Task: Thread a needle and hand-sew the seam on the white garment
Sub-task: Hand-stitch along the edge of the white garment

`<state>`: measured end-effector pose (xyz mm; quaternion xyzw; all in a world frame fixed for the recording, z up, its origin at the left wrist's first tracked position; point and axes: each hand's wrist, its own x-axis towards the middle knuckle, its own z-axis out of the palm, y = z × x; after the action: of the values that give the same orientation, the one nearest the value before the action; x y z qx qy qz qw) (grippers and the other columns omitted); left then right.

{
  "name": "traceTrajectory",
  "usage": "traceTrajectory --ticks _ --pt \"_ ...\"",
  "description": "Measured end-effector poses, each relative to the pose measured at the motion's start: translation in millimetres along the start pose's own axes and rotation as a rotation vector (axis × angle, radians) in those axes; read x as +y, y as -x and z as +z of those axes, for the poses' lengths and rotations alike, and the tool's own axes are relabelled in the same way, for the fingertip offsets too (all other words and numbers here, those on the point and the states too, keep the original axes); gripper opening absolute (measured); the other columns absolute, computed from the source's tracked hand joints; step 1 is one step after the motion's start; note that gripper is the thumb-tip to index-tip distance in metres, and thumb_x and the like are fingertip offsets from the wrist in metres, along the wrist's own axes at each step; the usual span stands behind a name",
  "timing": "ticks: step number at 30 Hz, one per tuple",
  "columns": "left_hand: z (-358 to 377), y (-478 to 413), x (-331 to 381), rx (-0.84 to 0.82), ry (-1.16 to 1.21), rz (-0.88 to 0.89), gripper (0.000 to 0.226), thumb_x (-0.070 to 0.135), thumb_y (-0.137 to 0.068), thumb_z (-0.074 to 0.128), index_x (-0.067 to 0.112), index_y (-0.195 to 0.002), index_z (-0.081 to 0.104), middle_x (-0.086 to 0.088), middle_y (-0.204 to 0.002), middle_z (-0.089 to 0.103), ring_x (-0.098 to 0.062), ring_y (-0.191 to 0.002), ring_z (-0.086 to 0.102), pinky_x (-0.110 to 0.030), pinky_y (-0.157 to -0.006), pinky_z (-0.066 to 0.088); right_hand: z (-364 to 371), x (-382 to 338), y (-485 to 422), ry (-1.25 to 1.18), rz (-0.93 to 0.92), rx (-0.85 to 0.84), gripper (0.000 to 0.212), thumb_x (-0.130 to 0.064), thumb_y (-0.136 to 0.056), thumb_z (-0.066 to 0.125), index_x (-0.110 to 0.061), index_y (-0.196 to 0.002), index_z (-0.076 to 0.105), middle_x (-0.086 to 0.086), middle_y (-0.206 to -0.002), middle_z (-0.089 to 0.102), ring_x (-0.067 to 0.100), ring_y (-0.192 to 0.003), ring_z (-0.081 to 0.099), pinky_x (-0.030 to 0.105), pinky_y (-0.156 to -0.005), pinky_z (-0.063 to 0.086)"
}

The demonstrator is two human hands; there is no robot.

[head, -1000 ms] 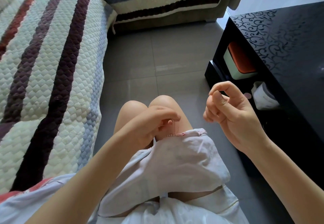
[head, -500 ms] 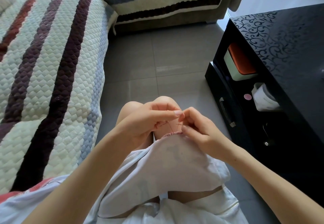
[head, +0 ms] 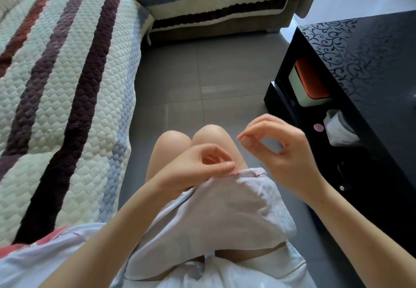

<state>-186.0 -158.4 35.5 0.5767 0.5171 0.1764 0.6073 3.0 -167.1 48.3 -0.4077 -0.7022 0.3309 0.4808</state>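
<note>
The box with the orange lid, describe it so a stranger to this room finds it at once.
Look right to the glossy black swirl-patterned table. In the open shelf under its top, the box sits at the far end. It alone is pale green with an orange lid; beside it are a pink disc and a crumpled white item.

support: lap | on it: white garment, draped | floor: quilted sofa, black table

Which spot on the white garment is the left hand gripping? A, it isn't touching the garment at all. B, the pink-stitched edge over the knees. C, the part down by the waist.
B: the left hand pinches the white garment at its pink-stitched edge, just over the knees.
</note>
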Motion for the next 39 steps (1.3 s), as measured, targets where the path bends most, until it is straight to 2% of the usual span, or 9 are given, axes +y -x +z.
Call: traceTrajectory --ticks 4,7,11,21,26,30,33,37,39 --pt "8.0 5.7 -11.2 0.024 -0.072 0.001 0.010 0.018 -0.078 0.079 0.011 -0.079 0.071 0.007 -0.070 0.066 -0.003 -0.066 0.057 -0.019 -0.067 0.045 -17.0 -8.9 -17.6 -0.200 0.100 0.032 0.005 -0.022 -0.082 0.067 -0.019 -0.082 0.072 -0.002 -0.079 0.069 0.017 -0.074 0.064 0.025 -0.065 0.049" --pt "10.0 6.8 -12.1 0.046 -0.033 0.004 0.010 0.015 -0.079 0.078 0.007 -0.078 0.073 0.009 -0.065 0.066 -0.001 -0.063 0.057 -0.016 -0.064 0.045 -31.2 -11.9 -36.4 -0.368 0.143 0.058 0.003 -0.011 -0.085 0.068 -0.009 -0.084 0.070 0.000 -0.068 0.068 0.019 -0.061 0.063 0.026 -0.056 0.049" --pt "12.7 6.1 -10.0 0.005 -0.023 -0.015 0.008 0.013 -0.078 0.078 0.008 -0.077 0.073 0.008 -0.063 0.063 -0.003 -0.061 0.054 -0.018 -0.063 0.042 -48.7 -15.6 -64.5 -0.476 0.175 0.125 0.011 -0.020 -0.082 0.066 -0.011 -0.088 0.069 0.003 -0.071 0.070 0.020 -0.062 0.065 0.026 -0.056 0.054" --pt "17.2 1.7 -13.8 0.049 -0.132 -0.012 0.013 0.020 -0.077 0.080 0.008 -0.078 0.074 0.003 -0.064 0.058 -0.006 -0.060 0.046 -0.023 -0.062 0.038 -49.7 -2.2 -107.0 -0.552 0.248 0.229 0.008 -0.018 -0.098 0.053 -0.014 -0.094 0.059 0.003 -0.072 0.072 0.018 -0.066 0.070 0.024 -0.054 0.053" --pt "18.9 2.5 -16.1 0.043 -0.129 -0.043 0.007 0.015 -0.077 0.079 0.011 -0.074 0.074 0.008 -0.057 0.057 -0.004 -0.056 0.046 -0.021 -0.061 0.038 -50.2 6.8 -118.6 -0.561 0.232 0.306 0.008 -0.014 -0.097 0.054 -0.013 -0.090 0.057 0.000 -0.062 0.064 0.015 -0.058 0.059 0.023 -0.051 0.045" --pt "18.0 4.8 -17.2 0.041 -0.050 -0.063 0.009 0.013 -0.077 0.079 0.015 -0.070 0.074 0.001 -0.064 0.061 -0.007 -0.062 0.049 -0.023 -0.065 0.039 -56.8 14.0 -122.0 -0.559 0.197 0.336 0.007 -0.013 -0.095 0.056 -0.011 -0.089 0.058 0.000 -0.062 0.060 0.016 -0.055 0.054 0.027 -0.052 0.041" --pt "15.9 6.6 -18.4 0.039 -0.007 -0.086 0.009 0.013 -0.076 0.081 0.013 -0.070 0.074 -0.001 -0.067 0.063 -0.009 -0.065 0.052 -0.026 -0.068 0.040 -51.5 19.0 -109.7 -0.394 0.206 0.210 0.009 -0.009 -0.094 0.055 -0.012 -0.089 0.061 0.000 -0.062 0.062 0.016 -0.055 0.055 0.025 -0.051 0.043" --pt "9.8 8.9 -20.5 0.034 0.057 -0.108 0.009 0.013 -0.077 0.080 0.007 -0.072 0.074 -0.003 -0.070 0.068 -0.010 -0.068 0.057 -0.029 -0.071 0.042 -23.9 30.0 -59.0 -0.034 0.179 -0.181 0.026 0.010 -0.092 0.051 -0.007 -0.095 0.069 0.007 -0.068 0.064 0.011 -0.057 0.057 0.021 -0.055 0.047" --pt "7.5 9.5 -19.1 0.027 0.087 -0.111 0.007 0.011 -0.077 0.079 0.007 -0.073 0.074 -0.002 -0.070 0.069 -0.010 -0.068 0.058 -0.028 -0.073 0.043 -13.0 38.8 -26.6 0.170 0.150 -0.317 0.021 0.003 -0.091 0.055 -0.009 -0.094 0.072 0.001 -0.069 0.065 0.005 -0.060 0.061 0.019 -0.059 0.049"
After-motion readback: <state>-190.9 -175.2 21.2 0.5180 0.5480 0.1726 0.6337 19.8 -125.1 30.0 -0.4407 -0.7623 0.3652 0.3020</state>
